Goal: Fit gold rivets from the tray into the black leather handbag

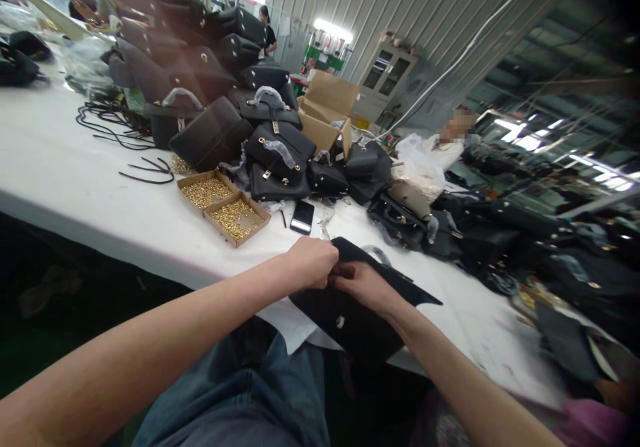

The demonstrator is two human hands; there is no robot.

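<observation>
A black bag [370, 330] lies at the table's front edge, its lower part over the edge, with a small metal fitting on its face. My left hand [314, 262] is closed in a fist at the bag's upper left. Right beside it, my right hand [363, 286] has its fingers bent together over the same spot. Whatever small part the fingertips hold is hidden. Behind the bag lies a dark phone [303, 217], and to the left a cardboard tray [206, 212] holds many small gold pieces in two compartments.
Piles of black bags [280, 154] stand along the back, with an open carton [320, 130] behind them. Black cords [150, 170] lie at the left on the white table [115, 214]. More bags fill the right. Other people are in the background; a pink sleeve [595, 424] shows lower right.
</observation>
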